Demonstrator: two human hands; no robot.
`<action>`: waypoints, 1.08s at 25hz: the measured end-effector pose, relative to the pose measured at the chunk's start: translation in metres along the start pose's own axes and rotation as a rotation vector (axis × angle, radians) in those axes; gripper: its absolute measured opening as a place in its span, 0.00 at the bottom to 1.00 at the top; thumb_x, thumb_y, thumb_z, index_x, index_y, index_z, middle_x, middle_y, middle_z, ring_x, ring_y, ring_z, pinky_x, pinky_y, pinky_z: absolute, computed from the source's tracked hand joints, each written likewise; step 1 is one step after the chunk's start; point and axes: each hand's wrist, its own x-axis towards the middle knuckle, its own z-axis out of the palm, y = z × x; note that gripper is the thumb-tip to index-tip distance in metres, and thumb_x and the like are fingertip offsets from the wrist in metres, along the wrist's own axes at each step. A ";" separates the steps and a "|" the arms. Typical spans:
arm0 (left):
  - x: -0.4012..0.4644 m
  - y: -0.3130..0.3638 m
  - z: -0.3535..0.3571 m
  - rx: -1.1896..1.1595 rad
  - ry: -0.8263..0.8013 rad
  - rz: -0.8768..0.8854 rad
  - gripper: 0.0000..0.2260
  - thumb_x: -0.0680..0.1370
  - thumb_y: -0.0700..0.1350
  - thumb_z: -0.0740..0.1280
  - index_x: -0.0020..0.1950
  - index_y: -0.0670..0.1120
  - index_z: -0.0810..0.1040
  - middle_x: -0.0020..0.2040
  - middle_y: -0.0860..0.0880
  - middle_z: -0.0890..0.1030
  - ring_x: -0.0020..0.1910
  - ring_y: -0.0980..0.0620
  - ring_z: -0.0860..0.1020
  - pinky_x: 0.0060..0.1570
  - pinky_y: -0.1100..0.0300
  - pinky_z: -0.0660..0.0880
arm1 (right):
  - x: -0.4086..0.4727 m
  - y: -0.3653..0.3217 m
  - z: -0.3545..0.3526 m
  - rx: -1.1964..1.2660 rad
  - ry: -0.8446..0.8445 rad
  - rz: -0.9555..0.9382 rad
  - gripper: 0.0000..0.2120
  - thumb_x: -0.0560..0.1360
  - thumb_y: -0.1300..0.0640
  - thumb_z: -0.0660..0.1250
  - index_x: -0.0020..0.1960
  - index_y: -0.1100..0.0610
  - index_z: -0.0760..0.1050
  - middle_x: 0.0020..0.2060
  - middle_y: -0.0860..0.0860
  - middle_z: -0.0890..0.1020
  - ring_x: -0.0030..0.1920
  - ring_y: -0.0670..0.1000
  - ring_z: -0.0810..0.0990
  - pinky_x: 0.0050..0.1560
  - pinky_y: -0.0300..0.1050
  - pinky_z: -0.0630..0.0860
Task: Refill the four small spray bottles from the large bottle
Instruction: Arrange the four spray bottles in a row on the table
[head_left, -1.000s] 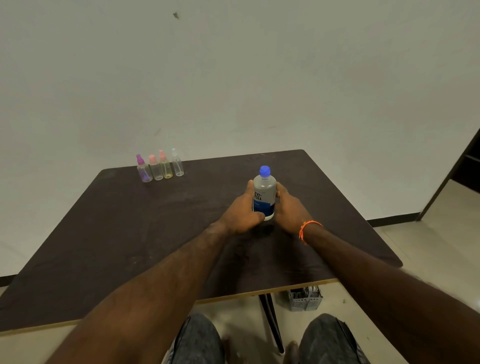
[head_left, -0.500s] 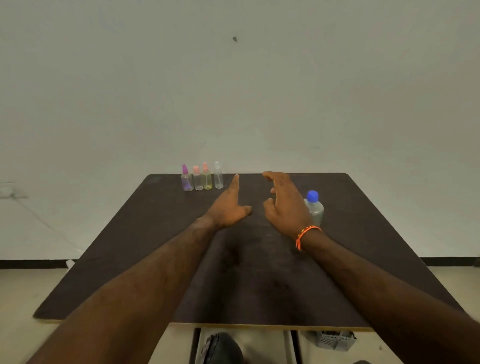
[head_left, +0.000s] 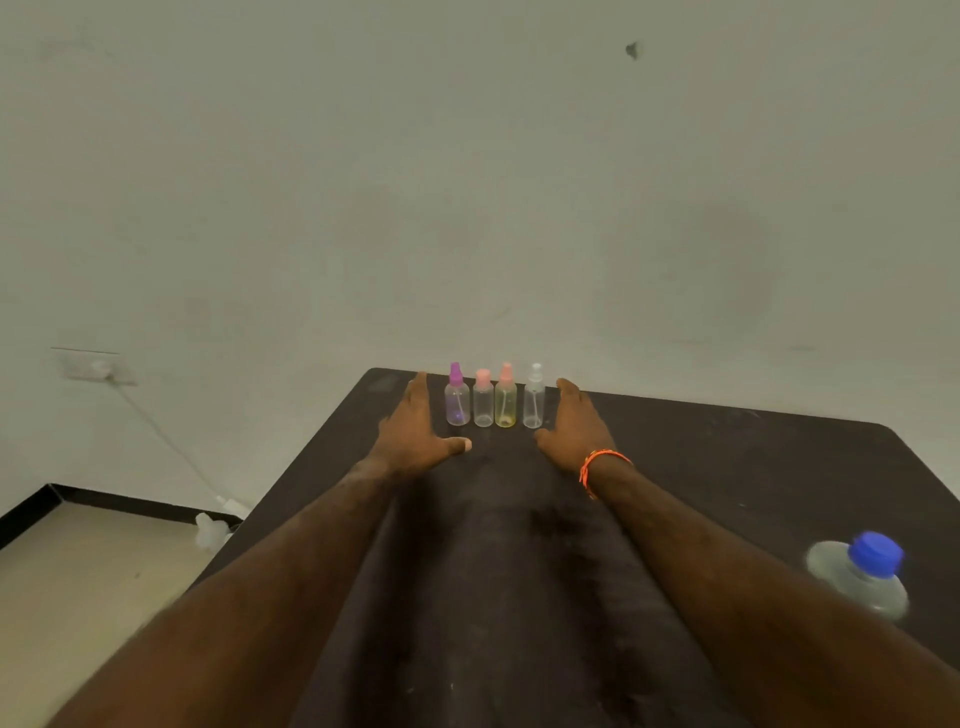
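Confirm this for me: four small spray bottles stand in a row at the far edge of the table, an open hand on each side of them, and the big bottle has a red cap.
One detail is wrong. In the head view the large bottle has a blue cap, not red. The rest holds: the four small spray bottles stand in a row at the far edge of the table, with the left hand and right hand open on either side.

Open hands (head_left: 496, 431) flanking spray bottles (head_left: 494, 397)

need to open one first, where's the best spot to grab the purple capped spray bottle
Grip the purple-capped spray bottle around its clear round body, below the cap. Come from its left with the left hand, which is open right beside it; that side is free, while the next small bottle stands close on its right. It stands upright, so wrap the fingers sideways around it.
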 end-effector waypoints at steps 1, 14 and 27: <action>0.014 -0.009 0.005 0.007 -0.010 -0.031 0.59 0.70 0.60 0.80 0.85 0.46 0.43 0.86 0.46 0.52 0.83 0.43 0.57 0.80 0.38 0.57 | 0.014 0.002 0.006 0.018 0.004 0.027 0.40 0.74 0.57 0.70 0.80 0.57 0.52 0.76 0.58 0.63 0.73 0.60 0.67 0.71 0.55 0.68; 0.097 -0.035 0.049 -0.377 -0.020 0.016 0.23 0.70 0.45 0.80 0.64 0.47 0.81 0.55 0.50 0.86 0.54 0.48 0.85 0.58 0.47 0.82 | 0.081 0.013 0.046 0.238 -0.022 0.011 0.35 0.71 0.60 0.73 0.74 0.53 0.63 0.63 0.55 0.78 0.60 0.57 0.78 0.60 0.50 0.75; 0.044 -0.017 0.027 -0.474 -0.237 0.052 0.15 0.72 0.38 0.80 0.57 0.45 0.83 0.51 0.48 0.87 0.51 0.50 0.85 0.53 0.58 0.82 | 0.035 0.009 0.037 0.247 -0.083 -0.091 0.11 0.69 0.60 0.74 0.51 0.56 0.79 0.47 0.52 0.83 0.48 0.55 0.81 0.50 0.51 0.78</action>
